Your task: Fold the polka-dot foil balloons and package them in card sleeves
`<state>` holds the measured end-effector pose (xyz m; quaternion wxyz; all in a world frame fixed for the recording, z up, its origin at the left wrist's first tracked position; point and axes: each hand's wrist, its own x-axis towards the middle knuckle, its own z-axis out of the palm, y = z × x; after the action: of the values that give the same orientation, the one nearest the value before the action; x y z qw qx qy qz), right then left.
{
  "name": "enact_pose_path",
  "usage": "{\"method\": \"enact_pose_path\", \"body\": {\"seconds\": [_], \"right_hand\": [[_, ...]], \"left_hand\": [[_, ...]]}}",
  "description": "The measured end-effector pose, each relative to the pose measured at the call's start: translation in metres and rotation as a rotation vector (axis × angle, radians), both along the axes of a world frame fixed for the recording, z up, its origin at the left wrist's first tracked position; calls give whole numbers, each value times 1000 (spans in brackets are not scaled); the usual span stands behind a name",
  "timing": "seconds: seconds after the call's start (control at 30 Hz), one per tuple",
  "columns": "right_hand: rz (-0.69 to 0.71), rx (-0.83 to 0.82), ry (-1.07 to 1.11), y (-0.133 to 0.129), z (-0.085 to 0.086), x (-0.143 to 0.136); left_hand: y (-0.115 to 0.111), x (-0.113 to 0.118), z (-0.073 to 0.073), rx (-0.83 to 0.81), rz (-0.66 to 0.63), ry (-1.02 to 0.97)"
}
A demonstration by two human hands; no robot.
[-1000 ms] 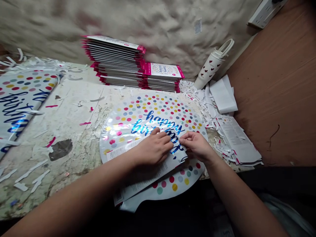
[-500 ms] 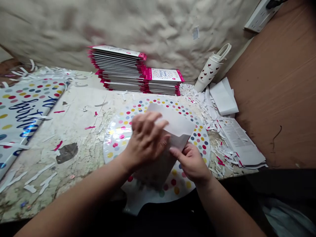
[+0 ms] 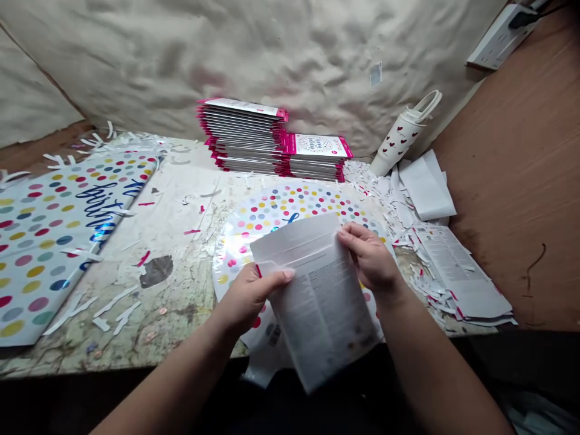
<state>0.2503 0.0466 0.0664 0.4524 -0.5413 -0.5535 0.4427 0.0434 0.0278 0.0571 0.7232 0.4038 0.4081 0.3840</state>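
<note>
Both hands hold a white paper envelope [image 3: 321, 302] with faint printed text, tilted in front of me over the table's front edge. My left hand [image 3: 254, 296] pinches its left side, thumb on top. The upper right corner is gripped between thumb and fingers of my right hand [image 3: 374, 257]. Beneath the envelope, a round white balloon [image 3: 244, 226] with coloured dots lies flat on the table; the envelope and hands hide much of its middle, and its tail hangs at the front edge.
Pink-edged packets [image 3: 247, 142] stand in stacks at the back. A tumbler [image 3: 399, 142] leans at the back right, near folded papers [image 3: 428, 187], printed sheets [image 3: 457, 272] and paper shreds. More dotted foil [image 3: 49, 241] lies left. A power strip [image 3: 501, 36] is on the wall.
The envelope has turned and come lower, showing its printed face. My left hand moved from above it to its left edge; my right hand now holds the upper right corner. The view shifted left.
</note>
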Motion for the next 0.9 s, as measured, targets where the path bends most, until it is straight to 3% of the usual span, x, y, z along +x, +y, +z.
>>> {"method": "enact_pose_path", "body": {"seconds": [0.1, 0.17, 0.3, 0.5, 0.6, 0.77, 0.9], "right_hand": [[-156, 151, -525, 5, -4, -3], [-99, 282, -710, -3, -8, -12], [247, 489, -803, -28, -17, -36], [239, 545, -907, -37, -20, -48], [191, 515, -849, -34, -19, -43], [137, 211, -424, -28, -18, -38], [106, 361, -410, -27, -15, -36]], "left_hand": [[-2, -1, -8, -99, -64, 169], [-5, -1, -15, -90, -79, 243], [-13, 2, -22, -58, -81, 262], [-20, 4, -21, 15, -79, 284], [-21, 3, -23, 9, -89, 269], [-20, 4, -24, -40, -97, 243], [-20, 6, -22, -48, -115, 228]]}}
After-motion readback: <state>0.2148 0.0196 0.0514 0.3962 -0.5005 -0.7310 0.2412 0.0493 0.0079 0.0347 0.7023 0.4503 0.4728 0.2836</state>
